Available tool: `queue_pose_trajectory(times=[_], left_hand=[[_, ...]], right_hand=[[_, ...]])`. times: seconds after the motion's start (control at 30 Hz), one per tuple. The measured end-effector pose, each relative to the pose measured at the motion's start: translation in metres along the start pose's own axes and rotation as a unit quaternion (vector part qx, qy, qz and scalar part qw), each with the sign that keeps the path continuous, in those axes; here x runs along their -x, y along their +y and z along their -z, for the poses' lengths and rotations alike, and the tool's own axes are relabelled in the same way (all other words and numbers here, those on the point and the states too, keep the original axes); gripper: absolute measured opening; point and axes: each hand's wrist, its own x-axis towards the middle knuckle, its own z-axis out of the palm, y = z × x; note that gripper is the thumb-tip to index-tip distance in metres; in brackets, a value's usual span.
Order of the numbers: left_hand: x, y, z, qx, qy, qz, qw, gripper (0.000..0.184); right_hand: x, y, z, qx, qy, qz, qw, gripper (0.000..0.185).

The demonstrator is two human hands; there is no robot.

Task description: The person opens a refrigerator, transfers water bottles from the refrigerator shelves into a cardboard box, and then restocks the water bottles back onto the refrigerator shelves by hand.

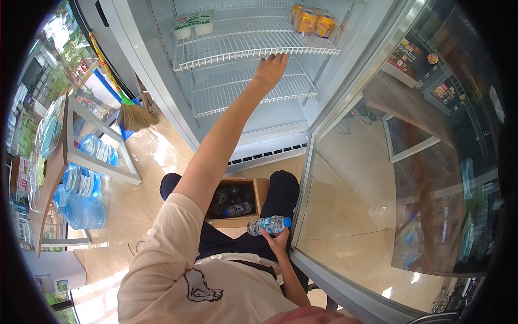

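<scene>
My left hand (271,69) reaches up into the fridge, its fingers curled over the front edge of the upper white wire shelf (226,52). Low by my lap, my right hand (279,241) is closed round a clear water bottle (270,224) with a blue cap and blue label. The bottle lies nearly level, its cap pointing right. Between my legs stands a cardboard box (261,195) with several bottles inside; one labelled bottle (238,209) lies near its front side, the others are dark and hard to make out.
White tubs (193,22) and several orange cans (306,22) stand on the upper shelf. A lower wire shelf (216,100) sits beneath. The glass door (356,189) is swung out to my right. At left are a broom (135,114), large water jugs (83,210) and a table (56,162).
</scene>
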Motion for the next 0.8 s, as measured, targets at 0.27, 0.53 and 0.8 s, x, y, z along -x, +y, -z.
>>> queue_pose_trajectory(times=[0.27,0.53,0.8], left_hand=[[0.071,-0.009,0.022,0.015,0.082,0.011,0.996,0.031],[0.221,-0.025,0.097,0.117,0.190,0.057,0.973,0.025],[0.383,0.021,0.130,0.219,0.070,0.191,0.954,0.029]], right_hand=[[0.002,0.023,0.007,-0.007,-0.011,-0.016,1.000,0.065],[0.001,0.010,0.002,0.010,-0.004,-0.019,1.000,0.063],[-0.033,-0.023,-0.053,0.059,0.010,0.048,0.997,0.058]])
